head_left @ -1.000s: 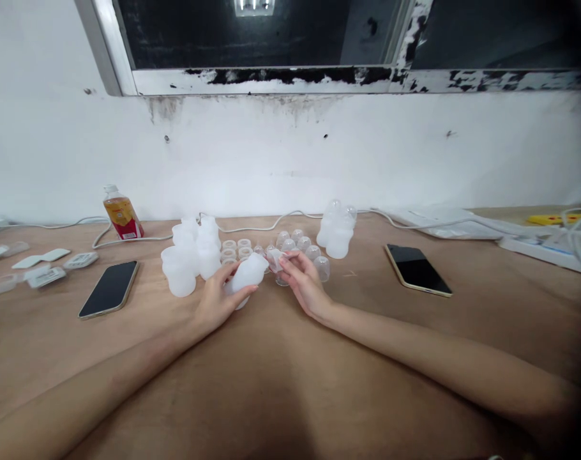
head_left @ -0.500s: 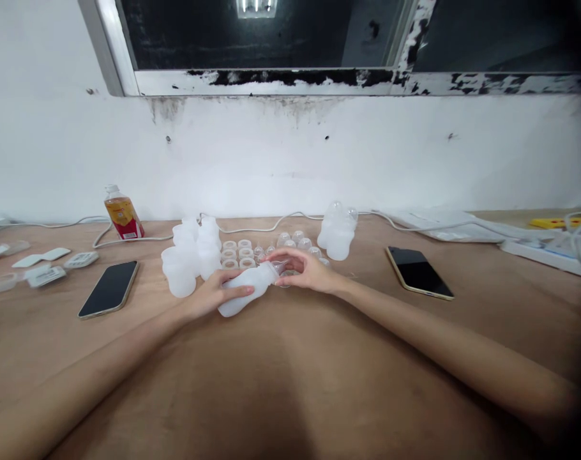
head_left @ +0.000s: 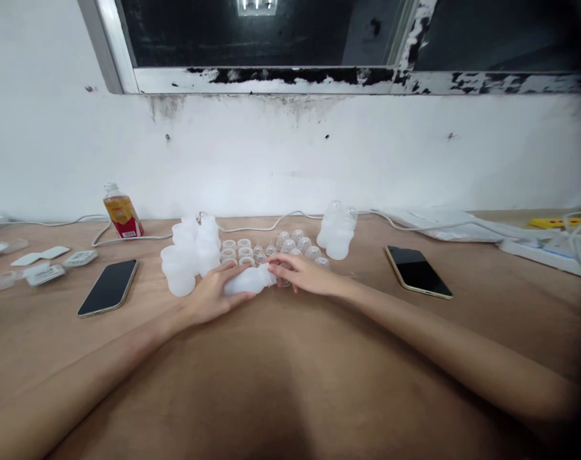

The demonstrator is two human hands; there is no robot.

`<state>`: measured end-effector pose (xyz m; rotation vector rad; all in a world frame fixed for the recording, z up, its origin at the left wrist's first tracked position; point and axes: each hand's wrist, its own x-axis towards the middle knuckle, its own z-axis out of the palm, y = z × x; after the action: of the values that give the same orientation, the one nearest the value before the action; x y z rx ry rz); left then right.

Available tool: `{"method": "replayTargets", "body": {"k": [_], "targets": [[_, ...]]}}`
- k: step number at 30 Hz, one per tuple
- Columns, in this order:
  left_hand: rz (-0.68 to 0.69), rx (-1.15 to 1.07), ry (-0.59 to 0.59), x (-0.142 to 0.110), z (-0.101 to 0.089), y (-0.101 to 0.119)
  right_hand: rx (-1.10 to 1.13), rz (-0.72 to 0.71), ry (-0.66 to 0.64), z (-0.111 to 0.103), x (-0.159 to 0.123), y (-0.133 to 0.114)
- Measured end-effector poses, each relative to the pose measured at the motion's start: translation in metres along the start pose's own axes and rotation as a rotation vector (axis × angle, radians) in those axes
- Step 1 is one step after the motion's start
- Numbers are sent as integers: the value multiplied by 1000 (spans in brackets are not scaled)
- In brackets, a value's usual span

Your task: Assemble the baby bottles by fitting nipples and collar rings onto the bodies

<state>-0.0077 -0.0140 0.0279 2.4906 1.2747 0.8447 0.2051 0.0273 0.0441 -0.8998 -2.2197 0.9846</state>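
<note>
My left hand is wrapped round a white translucent plastic bottle that lies nearly flat, its neck pointing right. My right hand is closed at the bottle's neck; what its fingers pinch is hidden. Just behind the hands stand a cluster of white bottles, a patch of small rings and clear dome caps.
Capped bottles stand behind right. A dark phone lies to the left, another phone to the right. A drink bottle, white cables, small white cases and a power strip line the wooden table's back.
The bottle has been tipped from tilted up to nearly flat and drawn a little nearer the table. My right hand moved from the caps onto its neck.
</note>
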Motion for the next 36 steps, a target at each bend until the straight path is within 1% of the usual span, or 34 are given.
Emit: {"method": "replayTargets", "body": {"k": [3, 5, 7, 9, 12, 15, 16, 18, 20, 22, 23, 25, 29, 31, 32, 33, 34, 36], "targets": [[-22, -23, 0, 2, -4, -2, -40, -161, -17, -8, 0, 0], [-20, -29, 0, 3, -6, -2, -83, -230, -8, -10, 0, 0], [-8, -18, -4, 3, -6, -2, -118, -228, 12, -8, 0, 1], [10, 8, -3, 1, -4, -2, -121, -161, 12, -3, 0, 2], [30, 37, 16, -1, -1, 1, -82, -41, -29, 2, 1, 4], [29, 43, 22, -1, 1, 2, -126, 1, -58, 1, 1, 3], [26, 39, 22, -1, 1, 3, -157, -16, -43, -1, 1, 1], [14, 20, 28, 0, 0, 2, -206, -104, -12, -7, 0, -1], [5, -4, 31, 1, -1, 1, -223, -206, -35, -11, 0, -4], [3, -21, 23, 2, -1, 0, -244, -248, -63, -12, -1, -4], [6, -23, 20, 1, 0, -1, -252, -235, -59, -10, -2, -4], [24, -13, 25, -1, 2, -1, -224, -166, -37, -3, -2, -2], [75, 66, 48, -5, 7, 0, -56, 84, -84, 12, -2, 3], [86, 101, 52, -5, 9, 1, -58, 179, -100, 13, -2, 3], [86, 110, 56, -4, 9, 1, -94, 187, -99, 12, -2, 1], [83, 111, 59, -3, 9, 0, -151, 161, -84, 9, -2, -1], [79, 105, 62, -2, 9, 0, -221, 104, -57, 6, -2, -4], [61, 76, 66, 0, 7, -1, -355, -70, -22, -2, -3, -9]]}}
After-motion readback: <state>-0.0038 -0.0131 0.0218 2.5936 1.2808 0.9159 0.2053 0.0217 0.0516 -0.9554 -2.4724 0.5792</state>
